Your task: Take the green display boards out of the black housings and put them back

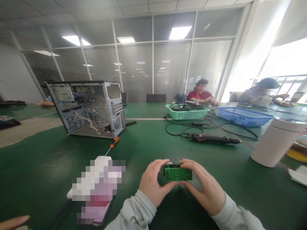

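Observation:
Between my two hands is a small green circuit board (178, 174), held a little above the green table with its long side towards me. My left hand (153, 180) grips its left end, thumb below and fingers on top. At the right end, my right hand (203, 182) pinches it in the same way. Behind the front board a second dark board edge and some small parts show, partly hidden by my fingers. An open computer case (90, 108) with loose cables inside stands farther off to the left.
A black electric screwdriver (216, 139) with its cord lies beyond my right hand. Behind it are a green basket (188, 113) of cables and a blue basket (244, 116). A white cup (275, 143) stands right. Left lies a blurred phone-like item (102, 214). Other people sit around the table.

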The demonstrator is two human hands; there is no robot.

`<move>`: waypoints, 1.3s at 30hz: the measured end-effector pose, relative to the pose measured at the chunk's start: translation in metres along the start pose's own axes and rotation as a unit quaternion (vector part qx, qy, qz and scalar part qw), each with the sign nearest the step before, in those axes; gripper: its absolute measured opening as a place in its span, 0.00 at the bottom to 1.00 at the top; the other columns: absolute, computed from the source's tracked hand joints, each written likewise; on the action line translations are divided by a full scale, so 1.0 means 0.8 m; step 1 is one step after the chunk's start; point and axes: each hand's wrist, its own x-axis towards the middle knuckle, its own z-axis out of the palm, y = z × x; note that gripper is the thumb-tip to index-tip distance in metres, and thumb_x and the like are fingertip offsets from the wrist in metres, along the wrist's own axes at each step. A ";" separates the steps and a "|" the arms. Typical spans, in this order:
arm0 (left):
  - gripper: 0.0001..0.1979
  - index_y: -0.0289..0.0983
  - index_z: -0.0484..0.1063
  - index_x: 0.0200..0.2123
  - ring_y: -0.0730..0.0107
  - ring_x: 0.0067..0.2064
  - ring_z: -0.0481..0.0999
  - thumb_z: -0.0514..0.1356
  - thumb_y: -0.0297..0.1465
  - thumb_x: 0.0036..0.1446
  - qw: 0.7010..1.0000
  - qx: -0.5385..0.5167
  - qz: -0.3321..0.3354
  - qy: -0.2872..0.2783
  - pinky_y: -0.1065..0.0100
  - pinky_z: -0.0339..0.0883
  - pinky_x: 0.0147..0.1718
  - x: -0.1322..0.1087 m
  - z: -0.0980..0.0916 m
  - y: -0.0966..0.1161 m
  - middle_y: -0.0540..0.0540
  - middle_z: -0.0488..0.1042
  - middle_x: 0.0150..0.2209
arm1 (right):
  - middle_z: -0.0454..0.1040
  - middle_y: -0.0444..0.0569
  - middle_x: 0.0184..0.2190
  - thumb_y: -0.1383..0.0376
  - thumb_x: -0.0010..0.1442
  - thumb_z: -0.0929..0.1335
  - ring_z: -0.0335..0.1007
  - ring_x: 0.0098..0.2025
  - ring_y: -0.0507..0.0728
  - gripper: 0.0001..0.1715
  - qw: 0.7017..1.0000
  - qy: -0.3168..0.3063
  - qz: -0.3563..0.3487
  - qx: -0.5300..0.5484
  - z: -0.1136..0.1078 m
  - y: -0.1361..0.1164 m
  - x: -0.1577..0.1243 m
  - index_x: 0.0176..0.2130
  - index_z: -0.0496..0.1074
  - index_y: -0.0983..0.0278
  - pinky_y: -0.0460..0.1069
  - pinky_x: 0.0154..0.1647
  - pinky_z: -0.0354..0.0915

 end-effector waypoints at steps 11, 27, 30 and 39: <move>0.23 0.40 0.69 0.45 0.59 0.42 0.70 0.63 0.39 0.44 0.999 -0.004 -0.038 -0.002 0.64 0.65 0.38 -0.002 -0.002 0.004 0.43 0.72 0.42 | 0.66 0.50 0.39 0.57 0.61 0.61 0.63 0.40 0.58 0.15 0.995 -0.037 0.074 0.048 0.008 -0.001 -0.005 0.45 0.59 0.62 0.51 0.39 0.61; 0.20 0.36 0.70 0.38 0.66 0.33 0.69 0.45 0.41 0.57 0.958 -0.205 -0.193 0.057 0.70 0.62 0.29 0.009 0.003 -0.013 0.46 0.69 0.27 | 0.68 0.49 0.24 0.44 0.55 0.61 0.67 0.25 0.54 0.30 0.649 -0.077 0.387 0.650 0.029 -0.001 -0.004 0.40 0.67 0.68 0.44 0.22 0.62; 0.21 0.35 0.70 0.37 0.65 0.33 0.69 0.45 0.42 0.56 0.950 -0.224 -0.209 0.067 0.70 0.62 0.28 0.010 0.005 -0.019 0.46 0.69 0.27 | 0.69 0.49 0.26 0.42 0.56 0.61 0.68 0.27 0.54 0.31 0.622 -0.061 0.408 0.665 0.027 -0.001 -0.008 0.41 0.66 0.66 0.46 0.27 0.65; 0.26 0.33 0.71 0.34 0.69 0.26 0.69 0.47 0.49 0.51 0.923 -0.282 -0.256 0.056 0.70 0.60 0.24 0.016 0.007 -0.028 0.48 0.69 0.22 | 0.70 0.55 0.39 0.45 0.56 0.64 0.70 0.35 0.59 0.27 0.697 0.067 0.410 0.585 -0.006 -0.007 -0.019 0.41 0.68 0.66 0.52 0.37 0.68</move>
